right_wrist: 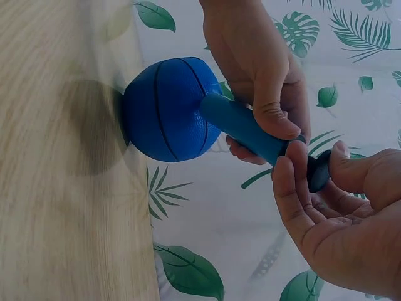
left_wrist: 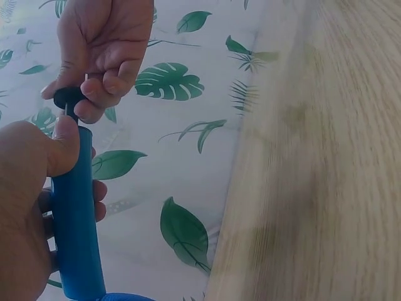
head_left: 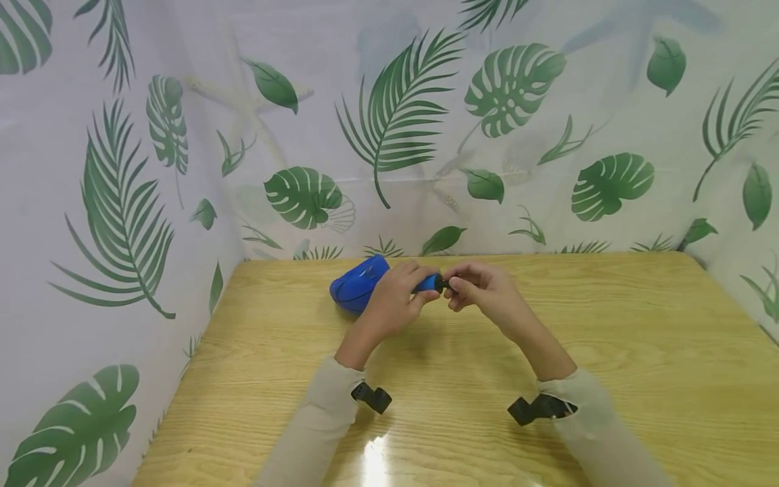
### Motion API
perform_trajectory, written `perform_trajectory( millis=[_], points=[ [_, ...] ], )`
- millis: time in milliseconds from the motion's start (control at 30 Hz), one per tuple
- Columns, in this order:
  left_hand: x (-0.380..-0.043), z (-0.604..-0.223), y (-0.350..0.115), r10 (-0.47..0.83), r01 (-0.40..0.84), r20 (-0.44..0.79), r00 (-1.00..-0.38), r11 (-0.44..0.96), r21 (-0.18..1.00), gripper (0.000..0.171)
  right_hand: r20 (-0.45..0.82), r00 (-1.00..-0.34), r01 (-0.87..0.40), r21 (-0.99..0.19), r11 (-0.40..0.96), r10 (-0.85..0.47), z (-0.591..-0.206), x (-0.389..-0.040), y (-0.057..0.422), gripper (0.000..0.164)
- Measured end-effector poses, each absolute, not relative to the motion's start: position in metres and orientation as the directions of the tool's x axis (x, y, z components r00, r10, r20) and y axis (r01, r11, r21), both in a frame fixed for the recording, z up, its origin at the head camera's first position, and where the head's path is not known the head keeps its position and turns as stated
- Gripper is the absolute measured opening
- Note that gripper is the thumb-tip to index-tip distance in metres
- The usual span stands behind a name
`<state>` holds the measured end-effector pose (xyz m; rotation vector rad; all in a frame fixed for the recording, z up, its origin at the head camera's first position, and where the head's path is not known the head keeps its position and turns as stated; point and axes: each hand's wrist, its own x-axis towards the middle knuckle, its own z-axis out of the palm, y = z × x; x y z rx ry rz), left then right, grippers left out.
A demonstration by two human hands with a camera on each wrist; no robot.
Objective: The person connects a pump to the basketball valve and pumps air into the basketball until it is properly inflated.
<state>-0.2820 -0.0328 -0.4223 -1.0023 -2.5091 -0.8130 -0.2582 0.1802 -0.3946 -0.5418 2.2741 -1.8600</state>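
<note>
A small blue ball (right_wrist: 166, 110) with black seam lines, dented in the head view, sits at the end of a blue hand pump (right_wrist: 241, 125). My left hand (head_left: 395, 294) grips the pump's barrel (left_wrist: 78, 213), thumb along its upper end near the black cap. With thumb and fingers, my right hand (head_left: 481, 291) holds the pump's black knob (left_wrist: 67, 97). A short length of thin rod shows between knob and barrel in the left wrist view. Where the pump meets the ball, the joint is tucked into the ball's dent.
The wood-grain table (head_left: 456, 406) spreads under both forearms. Behind and to the left hangs a white cloth (head_left: 414, 223) printed with green leaves, meeting the table's far edge just beyond the ball. A black wrist strap (head_left: 371, 398) sits on each sleeve.
</note>
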Motion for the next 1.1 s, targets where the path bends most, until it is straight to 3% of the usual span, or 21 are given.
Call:
perform_trajectory(
  millis=[300, 600, 867, 1100],
  points=[
    [-0.284, -0.421, -0.037, 0.496, 0.650, 0.421, -0.760, 0.603, 0.463, 0.040, 0.099, -0.915, -0.206, -0.948, 0.241, -0.392, -0.382, -0.258, 0.192, 0.033],
    [-0.290, -0.416, -0.056, 0.414, 0.584, 0.413, -0.812, 0.610, 0.536, 0.042, 0.229, -0.899, -0.292, -0.949, 0.121, -0.373, -0.361, -0.250, 0.225, 0.018],
    [-0.290, -0.414, -0.054, 0.440, 0.608, 0.420, -0.794, 0.597, 0.524, 0.043, 0.305, -0.879, -0.367, -0.923, 0.113, -0.366, -0.357, -0.247, 0.229, 0.018],
    [-0.286, -0.417, -0.044, 0.479, 0.641, 0.426, -0.767, 0.589, 0.492, 0.044, 0.234, -0.891, -0.336, -0.917, 0.217, -0.390, -0.369, -0.254, 0.214, 0.021]
  ],
)
